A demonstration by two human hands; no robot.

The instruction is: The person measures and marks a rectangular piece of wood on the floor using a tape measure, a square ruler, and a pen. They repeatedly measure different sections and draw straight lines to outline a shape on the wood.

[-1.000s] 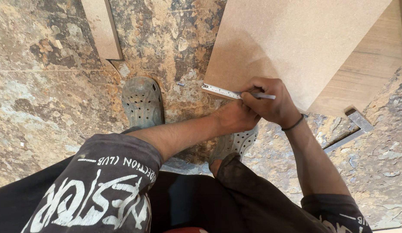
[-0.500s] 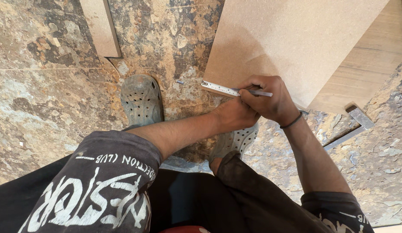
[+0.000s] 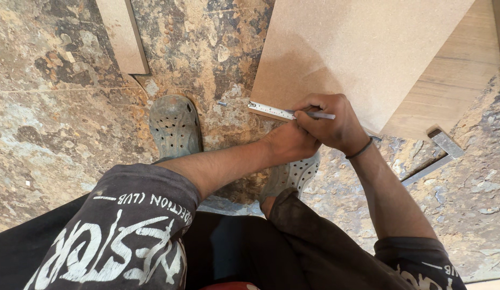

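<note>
**Two hands at the near edge of a fibreboard panel**

The right hand (image 3: 336, 126) is closed around a slim grey pencil (image 3: 320, 115), whose shaft lies nearly level and points right across the large tan fibreboard panel (image 3: 357, 48); the left hand (image 3: 287, 140) sits just beside and partly under it, fingers curled; whether they pinch the narrow steel ruler (image 3: 269, 110) I cannot tell, though that ruler runs along the panel's near edge and ends at the hands; the panel rests on the mottled brown stone floor (image 3: 56, 118), over a paler wood-grain board (image 3: 459, 75); two grey perforated clogs (image 3: 175, 126) stand below the edge; a narrow tan strip (image 3: 124, 32) lies well apart to the left; a metal square (image 3: 438, 153) lies near the right forearm.
</note>
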